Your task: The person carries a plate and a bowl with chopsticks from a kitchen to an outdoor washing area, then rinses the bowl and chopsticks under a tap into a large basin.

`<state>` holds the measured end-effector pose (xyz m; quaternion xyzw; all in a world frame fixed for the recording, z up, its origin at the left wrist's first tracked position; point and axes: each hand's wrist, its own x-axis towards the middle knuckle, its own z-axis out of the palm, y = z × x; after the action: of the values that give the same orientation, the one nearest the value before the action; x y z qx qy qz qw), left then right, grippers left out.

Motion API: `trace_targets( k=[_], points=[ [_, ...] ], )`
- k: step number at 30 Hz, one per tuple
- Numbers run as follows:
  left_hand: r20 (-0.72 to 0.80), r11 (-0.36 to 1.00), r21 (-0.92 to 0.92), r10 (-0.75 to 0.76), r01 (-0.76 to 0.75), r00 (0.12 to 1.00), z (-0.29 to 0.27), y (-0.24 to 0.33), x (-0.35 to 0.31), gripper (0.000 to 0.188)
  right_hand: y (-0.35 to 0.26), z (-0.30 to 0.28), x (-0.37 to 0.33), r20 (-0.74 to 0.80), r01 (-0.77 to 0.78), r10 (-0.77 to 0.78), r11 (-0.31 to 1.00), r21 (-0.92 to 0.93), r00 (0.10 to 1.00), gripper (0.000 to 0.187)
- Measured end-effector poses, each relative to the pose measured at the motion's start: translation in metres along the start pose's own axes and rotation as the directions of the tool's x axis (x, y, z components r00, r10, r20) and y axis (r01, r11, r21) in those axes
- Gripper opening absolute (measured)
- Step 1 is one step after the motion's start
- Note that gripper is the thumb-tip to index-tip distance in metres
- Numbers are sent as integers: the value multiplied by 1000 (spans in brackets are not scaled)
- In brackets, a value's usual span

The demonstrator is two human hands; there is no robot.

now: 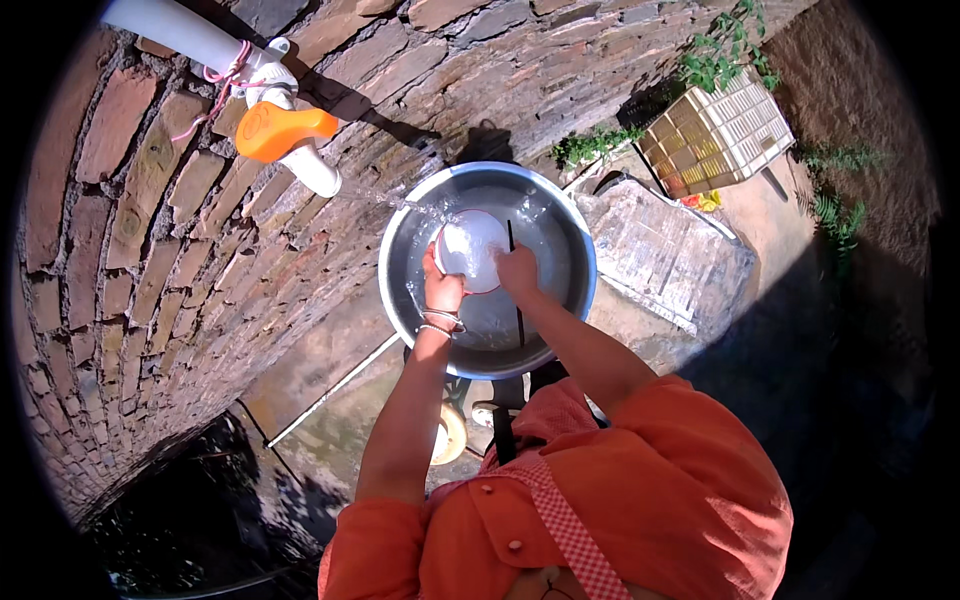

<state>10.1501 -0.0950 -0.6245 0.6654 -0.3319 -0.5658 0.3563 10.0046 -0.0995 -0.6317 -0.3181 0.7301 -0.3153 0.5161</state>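
Observation:
A white bowl [470, 248] with a reddish rim is held inside a wide metal basin [392, 283] that has water in it. My left hand [440, 283], with bangles at the wrist, is closed on the bowl's left side. At the bowl's right edge my right hand [517, 270] is closed around a thin dark stick [520, 328], perhaps a chopstick, which sticks out above and below the fist. From an orange-handled tap [285, 135] at the upper left, water [395, 202] streams over the basin rim toward the bowl. My right fingertips are partly hidden.
A rough brick wall [150, 220] rises on the left and along the back. Right of the basin lies a worn, whitish slab [665, 255]. Beyond it stands a cream plastic crate [715, 135] beside green plants [725, 45]. A yellowish round object [452, 436] sits below the basin.

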Motion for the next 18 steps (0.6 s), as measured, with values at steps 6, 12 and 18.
trace_targets(
  k=[6, 12, 18],
  points=[
    [-89, 993, 114, -16, 26, 996, 21, 29, -14, 77, 46, 25, 15, -53, 124, -126, 992, -30, 991, 30],
    [-254, 858, 305, 491, -413, 833, 22, 10, -7, 77, 52, 73, -1, -31, 19, -17, 998, 64, 999, 36],
    [-136, 996, 67, 63, -54, 989, -14, 24, -3, 72, 13, 44, -1, 139, -65, 43, 985, 160, 989, 35]
  ],
)
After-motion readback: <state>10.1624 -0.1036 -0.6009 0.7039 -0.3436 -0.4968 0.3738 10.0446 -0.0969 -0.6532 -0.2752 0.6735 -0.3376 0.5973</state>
